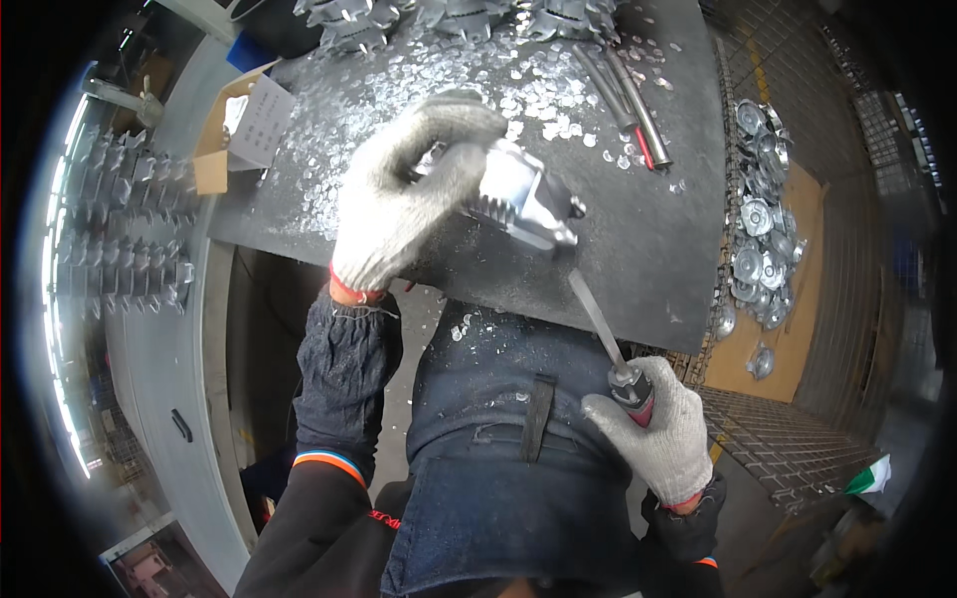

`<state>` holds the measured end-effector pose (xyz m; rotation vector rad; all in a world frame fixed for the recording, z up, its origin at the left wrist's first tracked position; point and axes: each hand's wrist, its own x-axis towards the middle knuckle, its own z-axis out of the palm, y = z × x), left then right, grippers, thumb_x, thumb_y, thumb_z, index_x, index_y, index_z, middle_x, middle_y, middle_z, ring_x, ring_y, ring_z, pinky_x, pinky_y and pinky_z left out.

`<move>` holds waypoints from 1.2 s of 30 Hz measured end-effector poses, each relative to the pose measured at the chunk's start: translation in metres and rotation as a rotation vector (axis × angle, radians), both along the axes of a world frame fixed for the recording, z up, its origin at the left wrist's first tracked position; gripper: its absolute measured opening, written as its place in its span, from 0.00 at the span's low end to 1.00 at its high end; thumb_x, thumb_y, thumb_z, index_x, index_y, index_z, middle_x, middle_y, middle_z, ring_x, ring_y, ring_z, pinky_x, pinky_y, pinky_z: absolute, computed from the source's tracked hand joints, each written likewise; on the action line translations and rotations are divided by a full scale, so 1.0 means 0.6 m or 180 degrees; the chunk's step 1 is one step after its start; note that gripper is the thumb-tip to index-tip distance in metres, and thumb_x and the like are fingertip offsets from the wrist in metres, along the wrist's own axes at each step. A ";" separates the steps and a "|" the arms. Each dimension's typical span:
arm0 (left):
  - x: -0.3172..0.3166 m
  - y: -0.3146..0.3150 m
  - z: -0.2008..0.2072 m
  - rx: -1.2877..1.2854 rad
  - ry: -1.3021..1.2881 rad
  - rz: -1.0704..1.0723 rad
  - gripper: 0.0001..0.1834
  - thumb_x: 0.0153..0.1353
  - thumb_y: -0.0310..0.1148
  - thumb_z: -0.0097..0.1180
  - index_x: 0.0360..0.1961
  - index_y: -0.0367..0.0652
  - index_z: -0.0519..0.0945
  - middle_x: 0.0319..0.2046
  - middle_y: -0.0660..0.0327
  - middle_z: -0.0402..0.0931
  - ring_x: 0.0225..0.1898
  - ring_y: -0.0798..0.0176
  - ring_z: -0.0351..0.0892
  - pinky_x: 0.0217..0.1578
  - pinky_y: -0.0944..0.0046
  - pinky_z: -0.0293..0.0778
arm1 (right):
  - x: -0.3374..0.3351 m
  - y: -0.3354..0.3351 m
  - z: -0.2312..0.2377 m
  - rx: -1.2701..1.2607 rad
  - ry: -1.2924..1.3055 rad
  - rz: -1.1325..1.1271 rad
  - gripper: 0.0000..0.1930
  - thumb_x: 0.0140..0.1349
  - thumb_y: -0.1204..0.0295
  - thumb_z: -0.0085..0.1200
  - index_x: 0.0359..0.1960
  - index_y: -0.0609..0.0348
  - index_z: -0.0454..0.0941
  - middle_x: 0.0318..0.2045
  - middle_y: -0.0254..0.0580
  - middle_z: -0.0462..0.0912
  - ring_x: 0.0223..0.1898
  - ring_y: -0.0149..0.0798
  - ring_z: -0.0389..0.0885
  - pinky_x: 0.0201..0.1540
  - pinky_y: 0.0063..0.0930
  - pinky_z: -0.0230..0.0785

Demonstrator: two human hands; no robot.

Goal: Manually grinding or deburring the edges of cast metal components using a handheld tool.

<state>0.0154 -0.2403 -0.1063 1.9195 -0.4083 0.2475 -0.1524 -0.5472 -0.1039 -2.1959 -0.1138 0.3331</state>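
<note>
My left hand (404, 189), in a pale knitted glove, grips a shiny cast metal part (523, 194) with ribs along one side and holds it over the dark worktop (638, 269). The part is slightly blurred, and fingers cover its left end. Lower right, my gloved right hand (663, 439) is wrapped round the red and black handle of a flat metal file (598, 321). The file's blade points up and left, its tip near the worktop's front edge, below the part and apart from it.
Small metal flakes (558, 125) litter the worktop. Finned castings (459, 18) stand along its far side, near two long tools (638, 110). An open cardboard box (211, 154) sits at the left. More castings (130, 229) are stacked beyond it. Round metal pieces (753, 261) lie at the right beside wire mesh.
</note>
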 end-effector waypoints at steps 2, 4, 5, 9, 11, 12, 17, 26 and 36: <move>0.004 0.001 0.009 -0.0272 0.0171 0.0050 0.13 0.73 0.29 0.68 0.57 0.43 0.92 0.52 0.59 0.90 0.52 0.62 0.89 0.54 0.59 0.85 | 0.005 0.000 -0.003 -0.0076 -0.0175 0.0014 0.28 0.65 0.56 0.83 0.54 0.59 0.81 0.36 0.43 0.94 0.27 0.37 0.94 0.33 0.33 0.86; 0.010 0.012 0.024 0.0524 -0.0021 -0.0143 0.13 0.72 0.27 0.69 0.55 0.38 0.91 0.53 0.59 0.91 0.51 0.64 0.89 0.51 0.64 0.84 | 0.012 0.005 0.001 -0.0253 0.0029 -0.0077 0.28 0.65 0.56 0.83 0.53 0.59 0.81 0.33 0.44 0.94 0.28 0.39 0.94 0.33 0.34 0.85; 0.009 0.010 0.032 0.0526 -0.0016 -0.0142 0.13 0.72 0.27 0.69 0.55 0.38 0.91 0.53 0.59 0.91 0.51 0.64 0.89 0.51 0.64 0.84 | 0.015 0.007 0.000 -0.0251 0.0033 -0.0075 0.28 0.65 0.56 0.83 0.53 0.59 0.81 0.33 0.44 0.94 0.28 0.39 0.94 0.33 0.34 0.85; -0.007 -0.010 0.032 0.0833 0.0018 -0.0243 0.11 0.74 0.25 0.66 0.55 0.37 0.90 0.54 0.57 0.91 0.52 0.61 0.90 0.50 0.62 0.86 | 0.031 0.014 -0.001 -0.0203 -0.0331 -0.0192 0.27 0.64 0.56 0.83 0.53 0.59 0.82 0.26 0.41 0.90 0.26 0.41 0.93 0.31 0.35 0.83; -0.014 -0.017 0.016 -0.0066 0.0640 0.0166 0.08 0.78 0.28 0.66 0.52 0.37 0.90 0.50 0.57 0.92 0.48 0.61 0.91 0.48 0.64 0.86 | 0.041 0.018 -0.004 -0.0259 -0.0376 -0.0209 0.26 0.64 0.57 0.83 0.52 0.58 0.82 0.24 0.40 0.89 0.25 0.42 0.92 0.30 0.36 0.82; -0.005 -0.018 0.014 0.0502 0.0194 0.0373 0.07 0.77 0.30 0.71 0.49 0.37 0.91 0.42 0.61 0.91 0.42 0.67 0.89 0.43 0.67 0.84 | 0.046 0.020 -0.009 -0.0319 -0.0484 -0.0186 0.26 0.64 0.57 0.83 0.52 0.58 0.83 0.24 0.40 0.88 0.25 0.42 0.92 0.30 0.36 0.82; 0.012 -0.019 0.007 0.0212 0.0409 0.0441 0.08 0.73 0.29 0.75 0.47 0.36 0.92 0.36 0.65 0.88 0.38 0.73 0.84 0.39 0.69 0.81 | 0.069 0.031 -0.016 -0.0555 -0.0741 -0.0073 0.24 0.64 0.56 0.82 0.51 0.57 0.84 0.23 0.39 0.87 0.24 0.45 0.90 0.29 0.36 0.81; 0.014 -0.012 -0.016 0.0096 0.0300 0.0503 0.16 0.70 0.29 0.79 0.54 0.34 0.91 0.43 0.61 0.91 0.42 0.72 0.88 0.41 0.69 0.84 | 0.103 0.048 -0.013 -0.0839 -0.0901 0.0129 0.22 0.66 0.55 0.80 0.50 0.54 0.84 0.23 0.39 0.87 0.24 0.44 0.91 0.29 0.38 0.82; 0.013 -0.017 -0.005 0.0728 0.0056 0.0527 0.14 0.68 0.30 0.80 0.51 0.37 0.93 0.39 0.63 0.91 0.38 0.73 0.86 0.39 0.68 0.83 | 0.114 0.051 0.002 -0.0783 -0.0519 0.0272 0.23 0.67 0.54 0.79 0.51 0.56 0.84 0.26 0.43 0.89 0.28 0.48 0.93 0.33 0.40 0.83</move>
